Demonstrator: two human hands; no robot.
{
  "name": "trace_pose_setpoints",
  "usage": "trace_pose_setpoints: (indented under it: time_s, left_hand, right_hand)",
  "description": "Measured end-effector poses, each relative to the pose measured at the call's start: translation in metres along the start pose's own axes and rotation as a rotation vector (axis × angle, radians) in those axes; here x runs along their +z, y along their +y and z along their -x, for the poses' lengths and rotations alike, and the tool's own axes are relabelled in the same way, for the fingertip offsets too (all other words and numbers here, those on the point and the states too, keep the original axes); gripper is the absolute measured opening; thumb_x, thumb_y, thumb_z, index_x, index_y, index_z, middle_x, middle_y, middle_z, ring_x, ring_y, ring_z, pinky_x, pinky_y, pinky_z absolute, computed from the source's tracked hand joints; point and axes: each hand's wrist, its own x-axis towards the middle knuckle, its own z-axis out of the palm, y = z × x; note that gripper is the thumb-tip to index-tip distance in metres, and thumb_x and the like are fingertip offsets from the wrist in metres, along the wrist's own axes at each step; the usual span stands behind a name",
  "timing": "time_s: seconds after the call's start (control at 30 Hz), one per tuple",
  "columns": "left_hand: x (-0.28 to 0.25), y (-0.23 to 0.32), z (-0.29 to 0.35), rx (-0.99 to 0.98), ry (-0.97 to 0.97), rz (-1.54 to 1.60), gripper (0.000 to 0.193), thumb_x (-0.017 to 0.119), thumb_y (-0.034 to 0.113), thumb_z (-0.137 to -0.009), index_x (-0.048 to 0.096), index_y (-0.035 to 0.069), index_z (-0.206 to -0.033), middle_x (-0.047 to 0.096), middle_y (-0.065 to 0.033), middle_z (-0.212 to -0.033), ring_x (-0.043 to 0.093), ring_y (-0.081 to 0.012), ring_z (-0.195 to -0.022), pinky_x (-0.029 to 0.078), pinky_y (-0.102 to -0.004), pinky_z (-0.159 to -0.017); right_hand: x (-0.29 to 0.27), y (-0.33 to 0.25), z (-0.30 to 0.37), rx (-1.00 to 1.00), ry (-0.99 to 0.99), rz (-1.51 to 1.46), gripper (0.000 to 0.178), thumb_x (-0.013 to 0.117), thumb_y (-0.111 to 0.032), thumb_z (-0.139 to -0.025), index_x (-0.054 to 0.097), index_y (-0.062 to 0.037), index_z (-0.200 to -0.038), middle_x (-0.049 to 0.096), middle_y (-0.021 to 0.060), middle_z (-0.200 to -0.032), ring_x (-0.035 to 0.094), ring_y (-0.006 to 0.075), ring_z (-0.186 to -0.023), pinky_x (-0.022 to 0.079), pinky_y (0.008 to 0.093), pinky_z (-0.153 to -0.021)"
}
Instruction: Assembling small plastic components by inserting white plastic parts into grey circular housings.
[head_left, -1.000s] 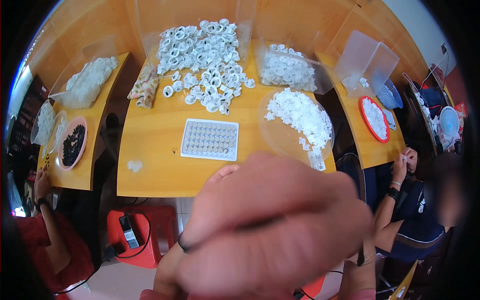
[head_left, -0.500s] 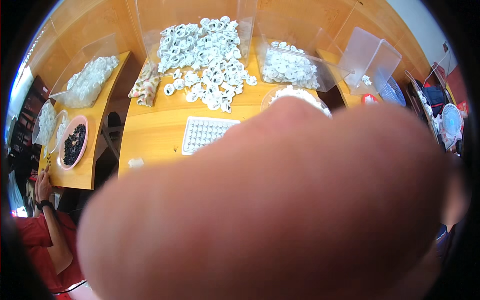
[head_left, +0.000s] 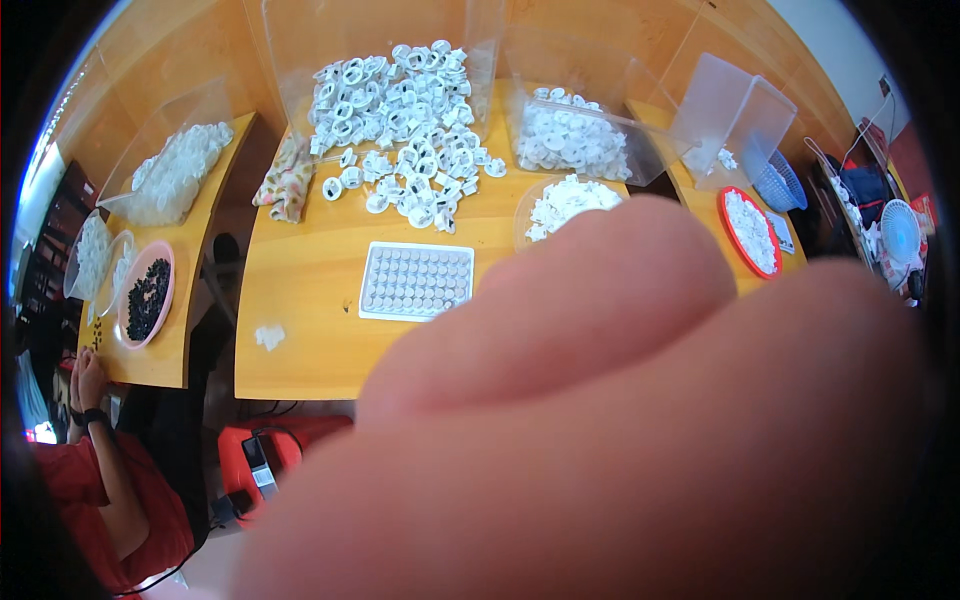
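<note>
A blurred hand, apparently my right hand [head_left: 610,430], fills the lower right very close to the camera. Its fingers look bent, but they are too smeared to show whether anything is held. I see no second hand of mine. Behind it on the wooden table [head_left: 290,350] lies a white tray [head_left: 385,316] with rows of small round silvery pieces. A shallow bowl of small white parts [head_left: 565,205] stands partly behind the fingers. Farther back, white round plastic parts [head_left: 395,100] spill from a clear bin toward the tray.
A clear bin of white parts [head_left: 570,140] stands at the back right, near a red plate [head_left: 727,225] and a blue basket [head_left: 780,185]. A patterned cloth [head_left: 288,180] lies back left. On the left table, a co-worker's hands [head_left: 88,378] are near a pink bowl [head_left: 168,300].
The blurred hand has shifted right and down, uncovering the whole tray, more of the white parts bowl, the red plate and the table's front edge. The view has tilted slightly.
</note>
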Motion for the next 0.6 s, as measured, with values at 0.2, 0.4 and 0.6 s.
trace_pose_setpoints:
  time_s: [0.2,0.4,0.6]
  left_hand:
    - [0.003,-0.008,-0.006,-0.042,0.052,0.016,0.033,0.043,0.014,-0.095,0.041,0.003,-0.127,0.054,-0.0178,-0.122,0.057,-0.0276,-0.108,0.048,-0.0398,-0.093]
    - [0.015,-0.003,-0.009,-0.112,0.168,0.029,0.027,0.047,0.013,-0.095,0.047,0.002,-0.12,0.057,-0.0149,-0.113,0.06,-0.0236,-0.1,0.05,-0.0366,-0.087]
    - [0.034,0.016,-0.003,-0.168,0.305,0.043,0.022,0.051,0.011,-0.094,0.053,0.001,-0.113,0.061,-0.0119,-0.105,0.062,-0.0195,-0.092,0.052,-0.0333,-0.081]
  right_hand:
    - [0.005,0.001,0.001,-0.001,0.088,-0.061,0.015,0.064,-0.006,-0.083,0.066,-0.0005,-0.097,0.066,0.0062,-0.092,0.062,0.0159,-0.073,0.05,0.0236,-0.067]
    - [0.009,0.008,0.0,-0.006,0.175,-0.123,0.015,0.061,-0.004,-0.083,0.066,0.0006,-0.096,0.065,0.0071,-0.089,0.061,0.016,-0.071,0.05,0.0246,-0.066]
    - [0.017,0.014,-0.006,-0.016,0.253,-0.209,0.015,0.058,-0.001,-0.082,0.065,0.0016,-0.095,0.064,0.0079,-0.087,0.061,0.0161,-0.07,0.049,0.0255,-0.065]
